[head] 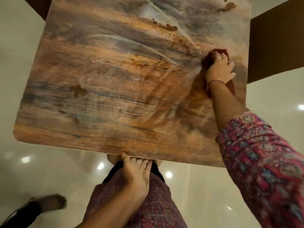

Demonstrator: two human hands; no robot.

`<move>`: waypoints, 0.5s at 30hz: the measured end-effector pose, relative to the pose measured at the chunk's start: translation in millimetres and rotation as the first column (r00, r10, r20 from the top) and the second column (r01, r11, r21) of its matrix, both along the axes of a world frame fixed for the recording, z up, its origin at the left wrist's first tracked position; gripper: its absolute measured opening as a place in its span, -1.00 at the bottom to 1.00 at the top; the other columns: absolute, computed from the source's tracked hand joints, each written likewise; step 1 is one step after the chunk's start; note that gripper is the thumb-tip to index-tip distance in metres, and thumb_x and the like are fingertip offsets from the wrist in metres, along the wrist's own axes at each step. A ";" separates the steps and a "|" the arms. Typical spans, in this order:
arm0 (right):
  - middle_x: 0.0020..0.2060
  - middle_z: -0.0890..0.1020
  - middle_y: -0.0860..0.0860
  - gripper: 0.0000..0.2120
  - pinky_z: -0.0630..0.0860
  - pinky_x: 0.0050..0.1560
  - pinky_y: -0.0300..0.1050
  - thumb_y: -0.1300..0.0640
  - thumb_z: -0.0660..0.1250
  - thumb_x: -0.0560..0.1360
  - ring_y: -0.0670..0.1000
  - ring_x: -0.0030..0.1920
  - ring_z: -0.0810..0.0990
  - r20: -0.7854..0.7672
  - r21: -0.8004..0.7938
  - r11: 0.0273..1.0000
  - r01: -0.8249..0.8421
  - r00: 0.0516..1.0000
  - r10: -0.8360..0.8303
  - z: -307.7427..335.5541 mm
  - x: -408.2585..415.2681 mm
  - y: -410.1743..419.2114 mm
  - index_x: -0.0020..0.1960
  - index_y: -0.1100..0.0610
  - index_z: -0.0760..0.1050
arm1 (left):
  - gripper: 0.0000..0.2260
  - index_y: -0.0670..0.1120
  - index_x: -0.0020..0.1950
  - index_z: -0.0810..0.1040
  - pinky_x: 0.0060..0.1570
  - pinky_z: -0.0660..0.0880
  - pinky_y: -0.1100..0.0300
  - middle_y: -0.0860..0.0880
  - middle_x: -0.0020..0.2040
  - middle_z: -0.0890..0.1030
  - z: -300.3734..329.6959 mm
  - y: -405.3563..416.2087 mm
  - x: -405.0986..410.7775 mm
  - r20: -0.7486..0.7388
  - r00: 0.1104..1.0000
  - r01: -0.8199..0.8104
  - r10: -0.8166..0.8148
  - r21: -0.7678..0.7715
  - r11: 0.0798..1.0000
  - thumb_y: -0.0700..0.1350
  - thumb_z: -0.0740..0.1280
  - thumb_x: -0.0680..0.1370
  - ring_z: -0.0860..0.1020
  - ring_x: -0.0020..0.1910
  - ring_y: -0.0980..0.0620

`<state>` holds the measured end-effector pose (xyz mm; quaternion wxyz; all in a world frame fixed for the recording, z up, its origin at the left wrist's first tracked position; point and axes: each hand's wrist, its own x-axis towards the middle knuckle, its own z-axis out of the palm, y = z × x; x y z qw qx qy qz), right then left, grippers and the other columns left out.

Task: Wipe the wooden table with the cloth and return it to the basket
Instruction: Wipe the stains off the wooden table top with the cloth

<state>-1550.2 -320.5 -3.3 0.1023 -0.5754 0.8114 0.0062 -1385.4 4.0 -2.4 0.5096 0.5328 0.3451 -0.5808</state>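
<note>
Presently: table (115,89), wooden top, dusty streaks and brown crumbs toward the far right corner. Right hand (219,68), near the right edge, clenched on a dark red cloth (212,59) pressed flat. Left hand (136,168), fingers spread, bracing the near edge. Advice: overlapping strokes, drawing crumbs inward, not off the edge. Basket: not in view.
</note>
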 end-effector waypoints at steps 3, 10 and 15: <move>0.55 0.11 -0.09 -0.52 0.13 0.39 0.24 0.20 -0.04 0.66 0.13 0.50 0.10 0.015 -0.036 0.999 -0.031 0.999 0.032 -3.6 45.2 26.6 0.53 -0.12 0.14 | -0.31 -0.16 0.53 0.15 0.39 0.22 -0.04 -0.20 0.48 0.28 -0.3 -0.9 12.4 -0.017 0.999 -0.046 0.046 0.005 0.999 0.31 -0.03 0.58 0.28 0.44 -0.17; 0.47 0.33 -0.06 -0.51 0.30 0.06 0.04 0.10 -0.06 0.57 0.11 0.38 0.36 0.066 -0.008 0.545 -0.838 0.543 0.837 -1.6 114.6 162.5 0.46 -0.09 0.31 | -0.32 -0.14 0.50 0.22 0.39 0.24 -0.06 -0.19 0.45 0.34 0.4 -2.2 24.0 -0.041 0.999 -0.018 0.018 -0.002 1.000 0.32 -0.03 0.57 0.34 0.41 -0.18; 0.52 0.22 -0.05 -0.49 0.18 0.36 0.31 0.24 0.06 0.60 0.17 0.45 0.19 -0.015 -0.012 0.973 -0.231 0.973 0.231 -1.5 26.2 23.2 0.48 -0.15 0.25 | -0.32 -0.17 0.51 0.20 0.37 0.26 -0.04 -0.23 0.45 0.33 0.5 2.8 28.0 -0.058 0.998 0.028 -0.029 -0.004 1.000 0.30 -0.04 0.58 0.33 0.41 -0.19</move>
